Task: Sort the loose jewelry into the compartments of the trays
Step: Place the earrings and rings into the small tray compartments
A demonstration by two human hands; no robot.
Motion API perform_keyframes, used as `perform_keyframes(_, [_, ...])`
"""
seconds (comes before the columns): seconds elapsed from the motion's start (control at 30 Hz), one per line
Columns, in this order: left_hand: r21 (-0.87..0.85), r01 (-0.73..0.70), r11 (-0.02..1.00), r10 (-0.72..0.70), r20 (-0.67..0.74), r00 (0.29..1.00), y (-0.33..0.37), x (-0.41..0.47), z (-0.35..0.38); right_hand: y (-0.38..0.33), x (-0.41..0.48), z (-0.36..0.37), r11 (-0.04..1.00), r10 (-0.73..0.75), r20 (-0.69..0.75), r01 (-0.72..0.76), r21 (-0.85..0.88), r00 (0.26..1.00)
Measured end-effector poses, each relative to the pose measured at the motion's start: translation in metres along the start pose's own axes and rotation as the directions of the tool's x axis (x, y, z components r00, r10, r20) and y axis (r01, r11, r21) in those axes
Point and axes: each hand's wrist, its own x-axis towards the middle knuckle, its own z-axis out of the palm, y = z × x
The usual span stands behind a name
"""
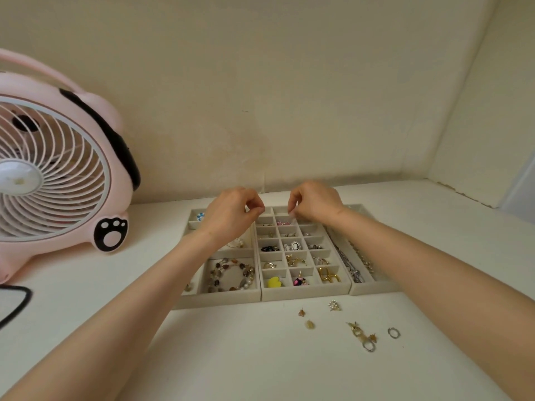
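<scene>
Three beige trays sit side by side on the white table: a left tray (220,300) with a beaded bracelet (231,274), a middle grid tray (304,294) with earrings and rings, and a right tray (373,288) with chains. My left hand (231,215) and my right hand (315,202) hover over the trays' far end, fingertips pinched together. I see nothing between the fingers. My right fingertips are just above a pink piece (283,223). In front of the trays lie loose pieces: a crystal stud (333,305), an amber stud (301,313), a yellow stone (309,324), gold earrings (357,331) and a silver ring (393,333).
A pink fan (58,169) stands at the left, close to the left tray. A black cord (17,302) lies at the left edge. Walls close in behind and on the right.
</scene>
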Motion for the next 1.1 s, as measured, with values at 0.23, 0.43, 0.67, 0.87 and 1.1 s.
perform_keyframes(0.23, [-0.051, -0.050, 0.997, 0.054, 0.075, 0.996, 0.019, -0.007, 0.004, 0.010, -0.037, -0.019, 0.995, -0.029, -0.053, 0.034, 0.093, 0.998])
perform_keyframes(0.43, [-0.070, -0.169, 0.983, 0.179, 0.174, 0.968, 0.041, -0.036, 0.003, 0.011, -0.093, -0.028, 0.979, -0.081, -0.038, 0.086, 0.184, 0.996])
perform_keyframes(0.67, [-0.106, -0.345, 0.933, 0.361, 0.282, 0.889, 0.048, -0.082, 0.001, 0.031, -0.150, -0.023, 0.971, -0.130, 0.025, 0.122, 0.204, 0.991])
perform_keyframes(0.87, [-0.068, -0.444, 0.893, 0.443, 0.305, 0.843, 0.051, -0.093, 0.008, 0.041, -0.174, -0.005, 0.976, -0.191, 0.085, 0.180, 0.125, 0.978])
perform_keyframes(1.1, [-0.068, -0.417, 0.906, 0.417, 0.301, 0.858, 0.049, -0.096, 0.014, 0.040, -0.179, -0.002, 0.965, -0.206, 0.027, 0.198, 0.173, 0.978])
